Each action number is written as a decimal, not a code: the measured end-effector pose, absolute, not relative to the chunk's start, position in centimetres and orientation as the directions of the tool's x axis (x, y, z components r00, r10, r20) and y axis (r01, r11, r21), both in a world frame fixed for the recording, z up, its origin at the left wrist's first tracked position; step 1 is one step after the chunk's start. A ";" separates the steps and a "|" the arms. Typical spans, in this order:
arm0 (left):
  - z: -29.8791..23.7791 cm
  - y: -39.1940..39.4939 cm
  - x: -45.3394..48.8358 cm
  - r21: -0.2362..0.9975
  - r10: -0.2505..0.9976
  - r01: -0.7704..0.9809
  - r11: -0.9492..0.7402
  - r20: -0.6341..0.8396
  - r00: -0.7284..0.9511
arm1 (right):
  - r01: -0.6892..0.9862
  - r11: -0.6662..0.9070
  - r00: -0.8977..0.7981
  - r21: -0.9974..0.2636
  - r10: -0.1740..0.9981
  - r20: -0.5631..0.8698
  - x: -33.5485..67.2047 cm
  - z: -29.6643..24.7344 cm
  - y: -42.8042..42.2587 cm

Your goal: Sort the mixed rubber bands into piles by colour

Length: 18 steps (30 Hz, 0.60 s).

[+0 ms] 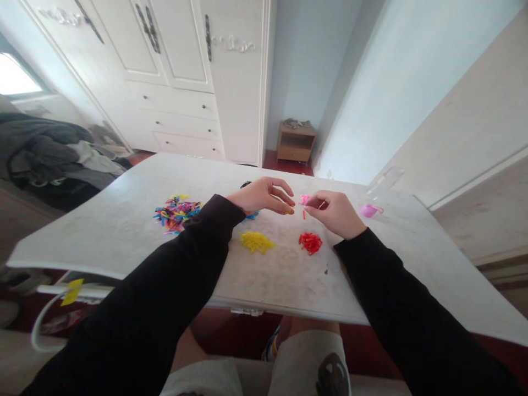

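My right hand (pixel 336 213) is pinched, with a small red band (pixel 304 215) hanging from its fingertips. To the left, my left hand (pixel 268 196) hovers with curled fingers, and small yellowish bits (pixel 290 211) show at its fingertips. Below the hands lie a yellow pile (pixel 256 242) and a red pile (pixel 310 243) of thin little bands, which look like rubber bands. A pink pile (pixel 304 199) sits just behind my right fingertips. Partly covered by my left hand are a blue pile (pixel 251 216) and a black pile (pixel 246 184). A mixed-colour pile (pixel 175 213) lies left of my left sleeve.
At the right of the white table (pixel 284 280) a clear plastic container (pixel 383 184) lies beside a pink lid-like piece (pixel 369 210). Beyond the table stand a white wardrobe (pixel 177 115) and a small wooden cabinet (pixel 296 142). Dark clothes (pixel 53 154) are heaped at the left.
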<state>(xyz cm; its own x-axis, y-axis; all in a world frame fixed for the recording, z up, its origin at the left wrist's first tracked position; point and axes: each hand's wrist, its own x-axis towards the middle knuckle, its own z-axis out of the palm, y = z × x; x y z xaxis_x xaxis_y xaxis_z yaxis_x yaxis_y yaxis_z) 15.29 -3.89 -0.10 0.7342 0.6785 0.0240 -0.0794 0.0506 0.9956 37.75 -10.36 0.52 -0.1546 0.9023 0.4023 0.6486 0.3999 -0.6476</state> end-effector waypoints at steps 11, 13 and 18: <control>0.7 -2.9 12.7 0.975 0.361 0.211 -0.073 -0.172 0.917 | 0.807 0.394 -0.325 -0.439 0.918 0.227 38.4 -1.0 -9.5; 1.2 -3.0 12.1 0.961 0.316 0.259 -0.098 -0.217 0.924 | 0.810 0.397 -0.334 -0.432 0.917 0.218 38.4 -1.0 -9.6; 1.6 -3.1 11.3 0.941 0.281 0.322 -0.102 -0.283 0.917 | 0.814 0.397 -0.342 -0.425 0.918 0.202 38.4 -1.1 -9.6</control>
<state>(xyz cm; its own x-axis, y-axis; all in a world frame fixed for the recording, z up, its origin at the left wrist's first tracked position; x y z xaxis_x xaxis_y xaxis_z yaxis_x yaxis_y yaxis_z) 11.30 -3.06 1.61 0.9171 0.2807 -0.2833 0.3220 -0.1023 0.9412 38.40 -9.58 -1.09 -0.3420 0.9176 0.2025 0.8135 0.3970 -0.4249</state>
